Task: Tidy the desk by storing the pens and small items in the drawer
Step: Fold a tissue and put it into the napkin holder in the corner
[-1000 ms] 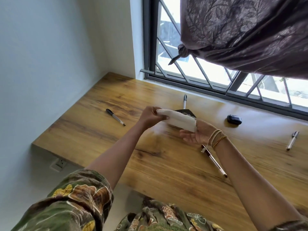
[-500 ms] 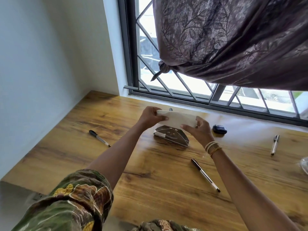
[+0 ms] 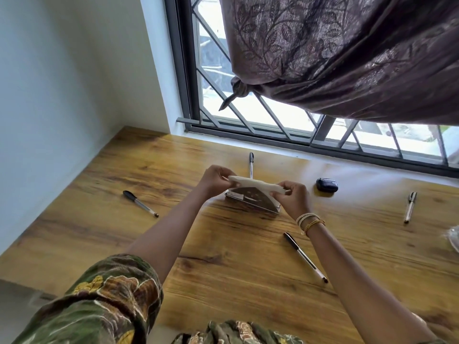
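Both hands pinch a white stack of napkins by its ends, left hand and right hand each with a closed grip, holding it just above a metal holder standing on the wooden surface. Four pens lie apart from the grip: one left, one behind the holder, one near the right forearm, one far right. A dark case sits right of the hands.

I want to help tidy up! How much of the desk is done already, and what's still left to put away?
Nothing looks stored yet, and no drawer is in view. Both hands, left hand and right hand, hold a stack of white napkins just above the metal napkin holder. Still lying on the desk: four pens and a small dark case.
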`<action>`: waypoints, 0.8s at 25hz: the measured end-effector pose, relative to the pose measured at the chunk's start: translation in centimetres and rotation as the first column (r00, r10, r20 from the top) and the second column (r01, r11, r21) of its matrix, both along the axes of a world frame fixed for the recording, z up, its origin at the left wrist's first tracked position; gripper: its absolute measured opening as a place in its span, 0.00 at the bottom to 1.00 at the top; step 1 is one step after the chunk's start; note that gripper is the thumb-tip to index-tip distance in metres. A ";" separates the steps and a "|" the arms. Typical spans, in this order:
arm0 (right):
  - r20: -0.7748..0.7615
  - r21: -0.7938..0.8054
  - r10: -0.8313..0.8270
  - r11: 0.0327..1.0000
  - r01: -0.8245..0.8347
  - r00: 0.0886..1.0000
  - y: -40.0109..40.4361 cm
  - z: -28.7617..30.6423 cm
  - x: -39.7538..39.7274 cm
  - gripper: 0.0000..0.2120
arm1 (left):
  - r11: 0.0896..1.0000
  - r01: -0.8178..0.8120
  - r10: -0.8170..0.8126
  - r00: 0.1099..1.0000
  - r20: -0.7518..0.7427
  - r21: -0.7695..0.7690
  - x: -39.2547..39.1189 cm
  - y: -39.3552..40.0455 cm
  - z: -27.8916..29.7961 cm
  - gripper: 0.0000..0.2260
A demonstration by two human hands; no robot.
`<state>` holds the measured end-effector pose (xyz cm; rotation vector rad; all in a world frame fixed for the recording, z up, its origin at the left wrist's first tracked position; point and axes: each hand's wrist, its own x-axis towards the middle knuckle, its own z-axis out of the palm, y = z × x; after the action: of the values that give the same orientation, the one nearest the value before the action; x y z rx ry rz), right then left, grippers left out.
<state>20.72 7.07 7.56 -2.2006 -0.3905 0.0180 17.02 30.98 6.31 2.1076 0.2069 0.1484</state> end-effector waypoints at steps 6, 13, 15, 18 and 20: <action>-0.028 -0.006 0.018 1.000 -0.018 0.999 -0.3 -0.6 -0.2 0.11 | 0.999 -0.010 0.010 1.000 -0.012 -0.041 -0.6 -0.2 0.0 0.11; -0.144 0.012 0.063 0.998 -0.062 0.988 -0.9 -2.1 -0.2 0.23 | 0.995 -0.011 0.002 0.995 -0.101 -0.097 -1.4 0.0 -1.1 0.24; -0.150 -0.064 0.074 0.994 -0.085 0.986 -1.0 -2.5 -0.5 0.27 | 0.997 0.040 -0.049 0.989 -0.138 -0.067 -1.4 -0.1 -1.3 0.25; -0.158 -0.144 0.064 0.986 -0.087 0.985 -1.1 -3.1 -0.7 0.29 | 0.995 0.101 -0.104 0.977 -0.185 -0.025 -1.1 -0.7 -1.2 0.21; -0.156 -0.167 0.039 0.984 -0.065 0.987 -1.1 -3.3 -0.7 0.26 | 0.997 0.078 -0.076 0.979 -0.187 0.005 -1.0 -1.1 -1.2 0.17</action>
<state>20.01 6.01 4.26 -2.3397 -0.3720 0.2557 16.01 29.93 5.13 2.1389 0.2364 -0.0953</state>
